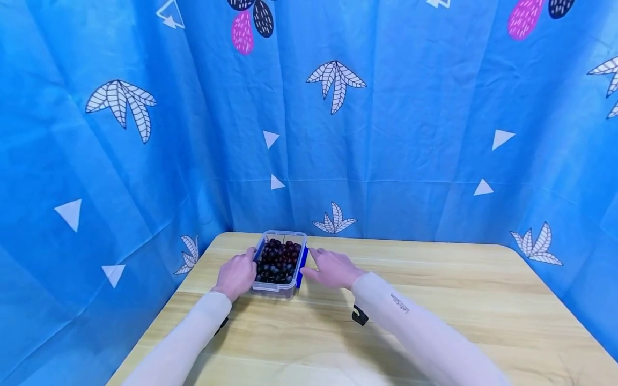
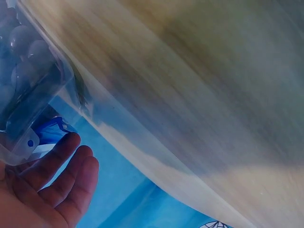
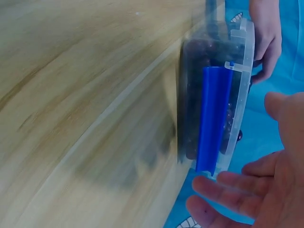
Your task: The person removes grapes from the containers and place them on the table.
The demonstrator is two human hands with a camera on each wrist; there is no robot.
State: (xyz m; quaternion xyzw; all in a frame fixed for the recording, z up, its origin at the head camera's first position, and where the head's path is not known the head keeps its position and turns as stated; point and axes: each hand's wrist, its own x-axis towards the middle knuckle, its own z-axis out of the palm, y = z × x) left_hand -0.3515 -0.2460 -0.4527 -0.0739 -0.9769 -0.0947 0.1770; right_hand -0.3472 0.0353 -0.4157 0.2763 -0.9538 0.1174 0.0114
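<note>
A clear plastic food container (image 1: 272, 288) with blue side clips stands near the table's far left, filled with small dark round fruits (image 1: 277, 262). Its top is uncovered. Against the container's left side is my left hand (image 1: 237, 274), fingertips at the rim. The left wrist view shows relaxed fingers (image 2: 78, 178) beside a blue clip (image 2: 52, 129), the thumb side partly hidden. My right hand (image 1: 335, 268) reaches in from the right, its thumb and fingers spread close to the long blue clip (image 3: 213, 118), which hangs down along that wall.
The pale wooden table (image 1: 410, 300) extends to the right and toward me. Blue patterned curtain (image 1: 386, 134) encloses the back and both sides, close to the table's edges. A black strap (image 1: 359, 315) shows at the right wrist.
</note>
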